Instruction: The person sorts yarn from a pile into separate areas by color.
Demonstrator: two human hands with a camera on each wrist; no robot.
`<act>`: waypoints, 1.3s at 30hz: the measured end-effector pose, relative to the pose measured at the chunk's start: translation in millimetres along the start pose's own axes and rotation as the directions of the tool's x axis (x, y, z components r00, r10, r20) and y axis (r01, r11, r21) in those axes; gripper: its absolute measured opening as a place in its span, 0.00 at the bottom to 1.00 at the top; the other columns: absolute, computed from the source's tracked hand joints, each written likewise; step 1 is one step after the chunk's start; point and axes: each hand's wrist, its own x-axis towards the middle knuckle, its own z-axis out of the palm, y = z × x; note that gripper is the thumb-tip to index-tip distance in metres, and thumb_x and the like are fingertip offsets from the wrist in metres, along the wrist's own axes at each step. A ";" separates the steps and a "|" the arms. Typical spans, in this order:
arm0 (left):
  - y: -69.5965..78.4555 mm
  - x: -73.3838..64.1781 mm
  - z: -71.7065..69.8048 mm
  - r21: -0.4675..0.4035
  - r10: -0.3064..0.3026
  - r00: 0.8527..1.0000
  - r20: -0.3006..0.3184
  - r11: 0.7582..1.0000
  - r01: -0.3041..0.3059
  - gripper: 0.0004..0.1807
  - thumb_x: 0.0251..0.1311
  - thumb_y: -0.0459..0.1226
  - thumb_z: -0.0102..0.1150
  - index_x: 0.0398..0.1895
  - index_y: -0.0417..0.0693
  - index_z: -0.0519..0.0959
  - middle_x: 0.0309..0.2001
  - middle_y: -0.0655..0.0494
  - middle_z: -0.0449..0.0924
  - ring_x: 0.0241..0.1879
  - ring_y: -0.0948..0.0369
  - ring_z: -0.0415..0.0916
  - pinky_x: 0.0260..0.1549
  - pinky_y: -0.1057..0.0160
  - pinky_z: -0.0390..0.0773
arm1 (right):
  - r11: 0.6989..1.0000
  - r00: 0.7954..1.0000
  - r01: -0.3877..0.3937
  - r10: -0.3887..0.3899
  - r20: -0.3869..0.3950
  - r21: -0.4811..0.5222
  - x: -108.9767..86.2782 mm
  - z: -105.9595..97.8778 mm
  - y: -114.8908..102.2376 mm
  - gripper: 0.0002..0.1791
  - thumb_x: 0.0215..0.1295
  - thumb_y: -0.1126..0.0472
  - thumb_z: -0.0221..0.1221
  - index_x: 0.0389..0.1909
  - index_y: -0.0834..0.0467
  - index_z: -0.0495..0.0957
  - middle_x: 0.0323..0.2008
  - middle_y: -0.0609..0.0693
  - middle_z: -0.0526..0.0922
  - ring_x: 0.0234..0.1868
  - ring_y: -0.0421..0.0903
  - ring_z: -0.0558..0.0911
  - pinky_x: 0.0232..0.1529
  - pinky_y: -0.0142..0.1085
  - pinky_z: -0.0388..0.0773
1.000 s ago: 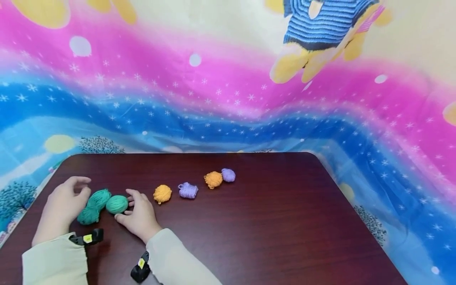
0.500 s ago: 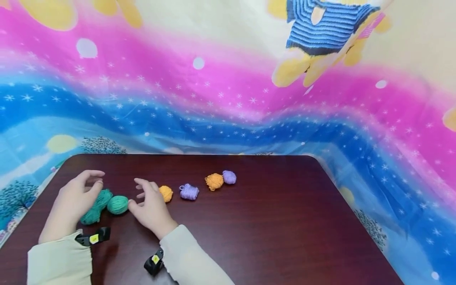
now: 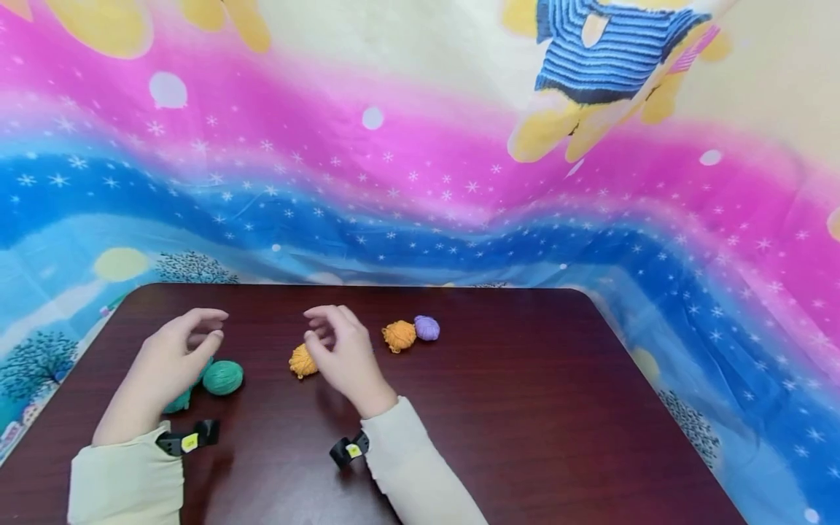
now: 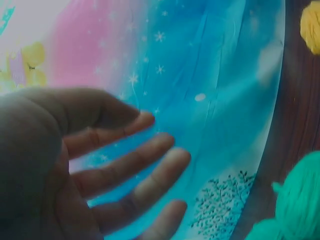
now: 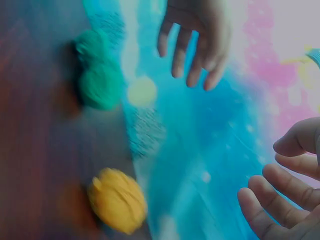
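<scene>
My left hand (image 3: 172, 357) hovers over the left side of the table with its fingers loosely bent, holding nothing. Below it are green yarn balls; one (image 3: 223, 378) shows whole, while other green yarn (image 3: 179, 402) is partly covered by the hand. My right hand (image 3: 348, 357), also holding nothing, is raised in front of an orange yarn ball (image 3: 302, 362) and overlaps its right side. In the right wrist view, the orange ball (image 5: 118, 201) lies apart from the relaxed fingers (image 5: 270, 200). A purple yarn bundle seen earlier is hidden behind the right hand.
Farther back, another orange yarn ball (image 3: 399, 335) lies against a small purple one (image 3: 426, 327). The dark brown table (image 3: 525, 408) has rounded far corners. A colourful printed cloth (image 3: 420, 182) hangs behind and around it.
My right hand has moved away from the green ball, rightward past the first orange ball. My left hand has shifted right and slightly up over the green yarn. The view has shifted slightly.
</scene>
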 end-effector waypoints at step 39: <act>18.2 22.8 85.8 -0.067 0.066 0.983 0.171 0.996 -0.055 0.28 0.68 0.34 0.61 0.69 0.37 0.68 0.65 0.32 0.67 0.61 0.37 0.69 0.56 0.37 0.74 | 0.858 0.851 -0.512 0.502 -0.154 -0.035 -15.8 -108.1 89.2 0.20 0.63 0.66 0.67 0.56 0.61 0.80 0.53 0.63 0.83 0.51 0.57 0.85 0.51 0.48 0.83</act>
